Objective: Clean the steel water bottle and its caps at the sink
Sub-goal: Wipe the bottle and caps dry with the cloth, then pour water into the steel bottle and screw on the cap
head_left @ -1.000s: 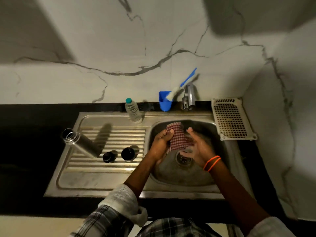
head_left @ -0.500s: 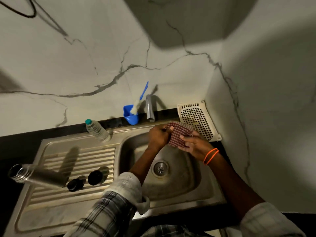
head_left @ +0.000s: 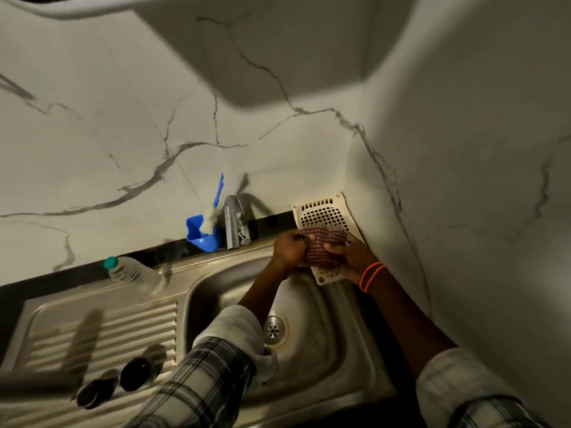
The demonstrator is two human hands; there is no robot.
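Over the far right corner of the sink (head_left: pixel 364 359), two hands hold one checked cloth (head_left: pixel 321 245).
The left hand (head_left: pixel 289 250) and right hand (head_left: pixel 355 257) each curl their fingers round the cloth, bunching it above one cream tray (head_left: pixel 321 208). Far left on the drainboard, two black caps (head_left: pixel 136 373) lie side by side, near one blurred steel bottle (head_left: pixel 34 387) at the left edge. At the far rim stand one tap (head_left: pixel 233 223), one blue cup (head_left: pixel 202 234) holding one brush (head_left: pixel 213 211), and one plastic bottle (head_left: pixel 133 273).
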